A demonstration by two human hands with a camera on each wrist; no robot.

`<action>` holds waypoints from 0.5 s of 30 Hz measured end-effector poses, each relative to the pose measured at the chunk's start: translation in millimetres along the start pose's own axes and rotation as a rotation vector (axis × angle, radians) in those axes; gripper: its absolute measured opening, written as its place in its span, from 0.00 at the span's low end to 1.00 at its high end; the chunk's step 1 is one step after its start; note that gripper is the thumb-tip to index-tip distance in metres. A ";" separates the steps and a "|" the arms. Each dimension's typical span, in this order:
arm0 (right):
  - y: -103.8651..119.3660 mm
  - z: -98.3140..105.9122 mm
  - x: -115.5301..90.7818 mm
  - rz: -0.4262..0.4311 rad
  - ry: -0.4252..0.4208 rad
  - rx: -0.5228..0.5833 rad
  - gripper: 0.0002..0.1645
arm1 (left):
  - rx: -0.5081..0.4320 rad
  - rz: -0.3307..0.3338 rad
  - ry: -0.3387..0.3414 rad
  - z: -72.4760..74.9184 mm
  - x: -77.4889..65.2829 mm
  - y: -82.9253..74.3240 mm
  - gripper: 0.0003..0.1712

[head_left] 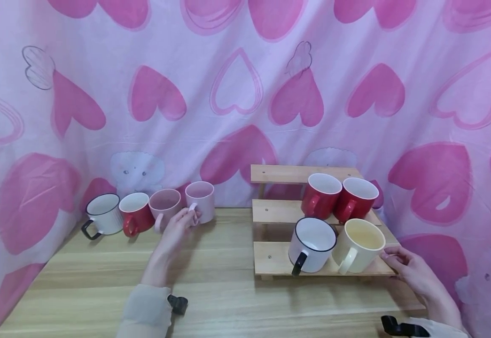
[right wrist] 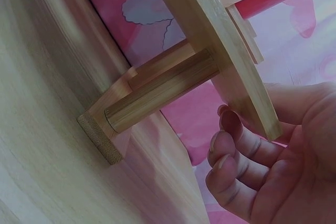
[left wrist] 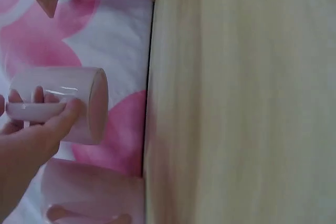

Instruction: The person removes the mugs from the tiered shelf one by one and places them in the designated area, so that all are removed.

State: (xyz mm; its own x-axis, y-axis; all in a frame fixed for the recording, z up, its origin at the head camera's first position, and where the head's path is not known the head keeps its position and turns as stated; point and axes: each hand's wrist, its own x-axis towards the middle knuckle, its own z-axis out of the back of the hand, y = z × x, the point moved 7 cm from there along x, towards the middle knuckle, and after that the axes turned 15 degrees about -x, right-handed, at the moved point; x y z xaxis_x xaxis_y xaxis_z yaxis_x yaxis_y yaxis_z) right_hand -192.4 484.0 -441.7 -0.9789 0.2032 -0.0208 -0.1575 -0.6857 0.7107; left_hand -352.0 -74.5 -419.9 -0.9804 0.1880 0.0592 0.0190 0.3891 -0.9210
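My left hand [head_left: 180,224] holds a light pink mug [head_left: 205,202] by its handle. In the left wrist view this pink mug [left wrist: 79,80] hangs upright with its base apart from the table. Beside it a darker pink mug [head_left: 165,201] stands on the table. My right hand [head_left: 414,272] grips the right front corner of a three-step wooden rack [head_left: 279,258]; the fingertips [right wrist: 221,142] curl beneath the lowest board [right wrist: 247,93] in the right wrist view. On that board stand a white mug with black rim [head_left: 313,244] and a cream mug [head_left: 363,244].
Two red mugs [head_left: 321,195] share the middle step of the rack, whose top board [head_left: 296,173] lies behind them. At the table's left back stand a white mug with black handle [head_left: 105,216] and a red mug [head_left: 139,213]. A pink heart-print curtain [head_left: 237,141] hangs behind.
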 end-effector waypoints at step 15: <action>0.7 -0.4 0.4 0.016 -0.012 -0.013 0.17 | -0.173 0.053 -0.069 11.8 20.4 15.6 0.15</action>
State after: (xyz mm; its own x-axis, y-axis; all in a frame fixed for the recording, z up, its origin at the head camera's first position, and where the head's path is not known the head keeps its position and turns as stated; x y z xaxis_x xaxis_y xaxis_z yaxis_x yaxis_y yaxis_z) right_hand -192.9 483.3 -441.4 -0.9797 0.2003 -0.0010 -0.1434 -0.6980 0.7016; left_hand -374.1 -75.2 -437.6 -0.9881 0.1524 -0.0200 0.0989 0.5304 -0.8419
